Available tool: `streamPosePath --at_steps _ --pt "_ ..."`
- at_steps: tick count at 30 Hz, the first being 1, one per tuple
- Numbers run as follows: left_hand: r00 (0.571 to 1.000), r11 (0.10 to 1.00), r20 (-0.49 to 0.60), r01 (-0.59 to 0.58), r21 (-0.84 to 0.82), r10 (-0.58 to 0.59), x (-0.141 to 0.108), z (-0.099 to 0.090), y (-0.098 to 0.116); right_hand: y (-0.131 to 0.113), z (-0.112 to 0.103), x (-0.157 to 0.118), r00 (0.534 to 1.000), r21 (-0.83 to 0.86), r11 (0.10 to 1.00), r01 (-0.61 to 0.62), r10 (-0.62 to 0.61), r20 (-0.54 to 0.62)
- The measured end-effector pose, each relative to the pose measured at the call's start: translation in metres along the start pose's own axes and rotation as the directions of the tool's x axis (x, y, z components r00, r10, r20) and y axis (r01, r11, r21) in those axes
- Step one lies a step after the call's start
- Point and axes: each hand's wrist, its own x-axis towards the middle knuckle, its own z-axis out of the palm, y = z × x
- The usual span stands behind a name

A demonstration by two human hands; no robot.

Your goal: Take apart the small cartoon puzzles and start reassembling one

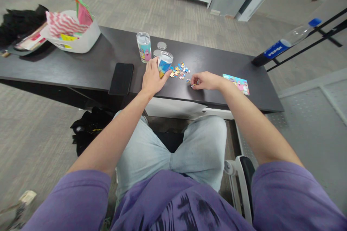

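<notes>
My left hand [153, 78] is wrapped round a clear plastic jar [165, 62] with a blue and yellow printed label, its open mouth tilted up. Right beside the jar lies a loose heap of small colourful jigsaw puzzle pieces [180, 70] on the dark table. My right hand [203, 80] is closed in a pinch at the tabletop, to the right of the heap, with some puzzle pieces [193, 85] at its fingertips. Behind my left hand stands a second clear jar [144, 47] with a cartoon label. Two silver lids [162, 46] lie near it.
A black phone [121, 78] lies left of my left hand. Further left stands a white basket [88, 39] of packages. A cartoon picture card [236, 84] lies at right, under my right forearm's far side. A Pepsi bottle [279, 48] stands at the table's right end.
</notes>
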Motion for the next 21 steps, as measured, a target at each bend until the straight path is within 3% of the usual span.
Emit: streamPosePath --at_steps 5,8,10,12,14,18,21 --pt "1.000 1.000 -0.006 -0.003 0.005 0.003 -0.001 -0.002 0.004 0.002 -0.003 0.000 0.999 0.114 0.993 0.025 -0.028 0.027" --pt "1.000 1.000 0.023 -0.010 0.011 0.009 -0.001 -0.005 0.007 -0.003 -0.012 0.006 0.993 0.265 0.959 0.102 -0.081 -0.092" --pt "0.999 1.000 0.047 -0.022 0.020 0.021 -0.002 -0.006 0.009 -0.013 -0.020 0.016 0.959 0.355 0.911 0.212 -0.124 -0.255" --pt "0.997 0.999 0.066 -0.035 0.026 0.033 -0.003 -0.007 0.010 -0.030 -0.027 0.030 0.896 0.373 0.859 0.350 -0.190 -0.402" --pt "0.996 0.999 0.073 -0.043 0.028 0.041 -0.003 -0.008 0.011 -0.049 -0.032 0.045 0.846 0.326 0.835 0.442 -0.267 -0.462" --pt "0.996 0.998 0.071 -0.053 0.044 0.049 -0.004 -0.009 0.012 -0.070 -0.035 0.067 0.812 0.212 0.856 0.472 -0.328 -0.482" --pt "0.995 0.996 0.071 -0.067 0.060 0.063 -0.004 -0.007 0.011 -0.059 -0.035 0.067 0.772 0.182 0.876 0.446 -0.274 -0.574"
